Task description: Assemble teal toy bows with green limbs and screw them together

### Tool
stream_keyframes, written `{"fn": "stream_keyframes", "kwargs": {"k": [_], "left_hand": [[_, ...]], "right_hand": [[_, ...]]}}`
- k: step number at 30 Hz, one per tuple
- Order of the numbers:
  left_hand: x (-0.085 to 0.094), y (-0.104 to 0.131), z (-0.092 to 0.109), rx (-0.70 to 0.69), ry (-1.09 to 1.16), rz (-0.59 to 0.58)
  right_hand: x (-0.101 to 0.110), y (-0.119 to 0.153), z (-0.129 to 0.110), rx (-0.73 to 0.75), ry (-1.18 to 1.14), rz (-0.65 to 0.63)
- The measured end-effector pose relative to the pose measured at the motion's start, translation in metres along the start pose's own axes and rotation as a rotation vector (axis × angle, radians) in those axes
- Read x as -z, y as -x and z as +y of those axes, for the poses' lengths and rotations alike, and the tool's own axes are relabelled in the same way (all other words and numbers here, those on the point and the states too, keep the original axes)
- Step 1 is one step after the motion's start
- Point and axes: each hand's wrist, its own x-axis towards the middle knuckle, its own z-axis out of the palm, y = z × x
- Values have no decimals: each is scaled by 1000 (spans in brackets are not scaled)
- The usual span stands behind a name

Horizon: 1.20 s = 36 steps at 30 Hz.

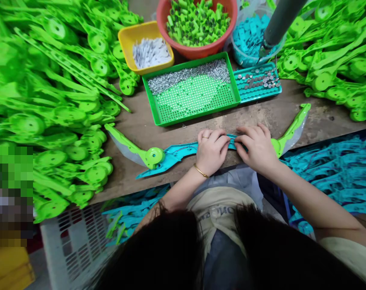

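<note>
A long blue plastic piece (183, 152) lies across the wooden bench, with a green and grey curved arm (154, 157) joined at its left end and another green and grey arm (294, 129) at the right. My left hand (212, 150) is closed on the middle of the blue piece, fingertips pressed along its upper side. Just to its right, my right hand (257, 148) has its fingers curled onto the same piece. A thin dark line runs along the blue piece. Whatever small part may be between the fingertips is hidden.
Behind the hands are a green tray (195, 119) of screws, a blue tray (259, 96) of metal discs, a yellow bin (130, 52), a red bowl (197, 52) and a clear tub (246, 62). Green parts (50, 117) pile up on both sides. A dark tool hangs upper right.
</note>
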Motion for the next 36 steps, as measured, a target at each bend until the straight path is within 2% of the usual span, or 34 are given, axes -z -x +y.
{"fn": "stream_keyframes", "kwargs": {"k": [5,14,19,23,31,36], "left_hand": [[1,1,-1,-4,13,8],[-4,2,-2,-66,-43,80],[-5,2,-2,-53,-66,58],[-4,2,-2,-22,-46,-7],[-2,0,1,29,-25,-61],[-2,0,0,31,-36,-67]], "right_hand": [[2,-3,1,27,-40,-29],[5,-9,0,-97,-159,-166],[6,-11,0,-119,-148,-190],[7,-12,-1,-148,-98,-238],[8,-6,2,-88,-183,-158],[6,-6,2,-124,-179,-167]]}}
